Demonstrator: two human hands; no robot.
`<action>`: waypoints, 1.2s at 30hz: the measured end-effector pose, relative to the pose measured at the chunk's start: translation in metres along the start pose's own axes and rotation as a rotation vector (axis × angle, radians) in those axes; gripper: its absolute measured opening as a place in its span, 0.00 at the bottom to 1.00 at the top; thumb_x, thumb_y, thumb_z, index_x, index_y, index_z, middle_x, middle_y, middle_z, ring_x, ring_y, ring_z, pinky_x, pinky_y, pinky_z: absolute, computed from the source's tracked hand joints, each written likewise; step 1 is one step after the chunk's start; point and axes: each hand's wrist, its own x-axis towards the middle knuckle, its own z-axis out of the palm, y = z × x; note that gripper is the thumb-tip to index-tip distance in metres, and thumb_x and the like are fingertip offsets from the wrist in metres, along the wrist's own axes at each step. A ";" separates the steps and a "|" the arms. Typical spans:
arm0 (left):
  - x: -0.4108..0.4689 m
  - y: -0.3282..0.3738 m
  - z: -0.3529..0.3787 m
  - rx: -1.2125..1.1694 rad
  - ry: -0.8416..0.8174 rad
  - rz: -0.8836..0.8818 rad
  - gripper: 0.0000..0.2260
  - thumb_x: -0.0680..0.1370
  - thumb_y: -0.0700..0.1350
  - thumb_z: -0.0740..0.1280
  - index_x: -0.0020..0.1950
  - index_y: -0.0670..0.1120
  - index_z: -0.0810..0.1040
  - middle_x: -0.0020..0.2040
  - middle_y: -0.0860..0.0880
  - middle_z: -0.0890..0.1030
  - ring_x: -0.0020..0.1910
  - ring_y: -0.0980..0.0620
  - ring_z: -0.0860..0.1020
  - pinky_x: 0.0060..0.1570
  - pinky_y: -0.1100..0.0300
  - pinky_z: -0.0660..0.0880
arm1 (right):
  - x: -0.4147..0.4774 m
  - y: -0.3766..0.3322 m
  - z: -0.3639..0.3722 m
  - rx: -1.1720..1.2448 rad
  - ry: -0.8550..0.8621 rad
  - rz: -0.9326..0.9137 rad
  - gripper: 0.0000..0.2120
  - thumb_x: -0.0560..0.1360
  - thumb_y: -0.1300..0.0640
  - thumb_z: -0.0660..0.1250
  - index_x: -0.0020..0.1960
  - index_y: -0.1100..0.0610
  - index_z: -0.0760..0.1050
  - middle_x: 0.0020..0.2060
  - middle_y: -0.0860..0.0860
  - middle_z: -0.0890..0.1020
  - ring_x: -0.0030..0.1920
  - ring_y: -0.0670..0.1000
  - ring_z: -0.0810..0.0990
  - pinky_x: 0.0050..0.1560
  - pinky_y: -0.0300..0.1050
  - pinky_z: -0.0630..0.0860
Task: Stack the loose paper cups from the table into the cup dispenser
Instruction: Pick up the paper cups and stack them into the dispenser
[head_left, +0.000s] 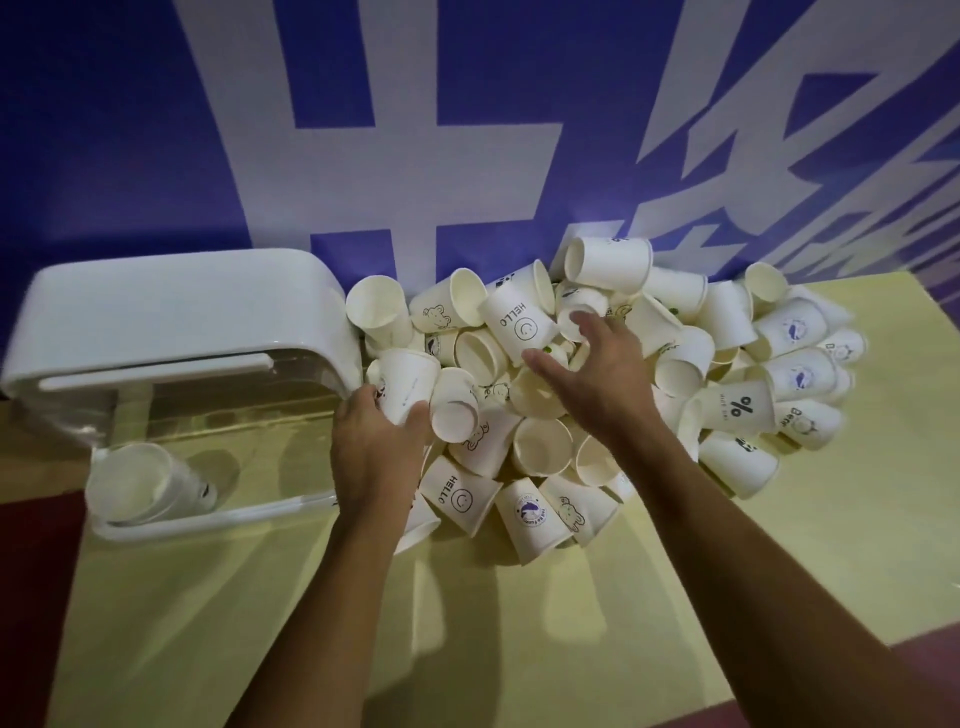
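The loose cups (597, 395) lie in one big heap on the table (675, 597), pushed up against the wall: plain white ones mixed with printed ones, some reading HELLO with a smiley, some with a percent sign or small cartoon animals. They point every way, mouths up, on their sides, a few tucked partly into each other.

At the heap's left edge the left hand (374, 441) grips one cup (408, 382) by its narrow base end, fingers (358, 400) and thumb curled round it, its mouth pointing away from the person. That cup sits just beside the corner of the dispenser (182, 312), touching or nearly touching it; I can't tell which.

The right hand (602, 374) is over the middle of the heap, palm down, its fingers (592, 325) spread and loose, grasping nothing. Whether the tips touch the cups under them I can't make out.

The dispenser is a clear box with a rounded white top, at the left of the table. Inside, near its front left corner, a short stack (140, 483) of nested cups lies on its side.

Behind it all the wall (363, 104) is blue with large white characters.
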 end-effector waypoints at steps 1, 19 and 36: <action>-0.004 0.002 -0.004 -0.034 -0.009 0.019 0.21 0.75 0.52 0.73 0.65 0.46 0.78 0.57 0.46 0.79 0.52 0.47 0.75 0.48 0.55 0.70 | 0.008 -0.003 0.004 -0.058 -0.021 0.005 0.40 0.72 0.34 0.73 0.77 0.51 0.68 0.72 0.53 0.71 0.72 0.56 0.68 0.70 0.56 0.70; -0.024 0.003 -0.035 -0.343 -0.234 0.261 0.40 0.71 0.45 0.81 0.73 0.64 0.61 0.65 0.55 0.77 0.57 0.52 0.81 0.49 0.59 0.82 | -0.004 0.005 0.037 0.097 0.145 -0.222 0.39 0.70 0.43 0.78 0.73 0.59 0.70 0.64 0.57 0.77 0.60 0.57 0.76 0.59 0.58 0.77; -0.040 -0.068 -0.126 -0.515 -0.204 0.284 0.31 0.69 0.57 0.76 0.69 0.68 0.68 0.66 0.67 0.77 0.63 0.59 0.79 0.57 0.54 0.79 | -0.118 -0.079 0.025 0.393 -0.002 -0.215 0.38 0.68 0.30 0.72 0.73 0.42 0.71 0.63 0.38 0.76 0.63 0.43 0.76 0.59 0.50 0.78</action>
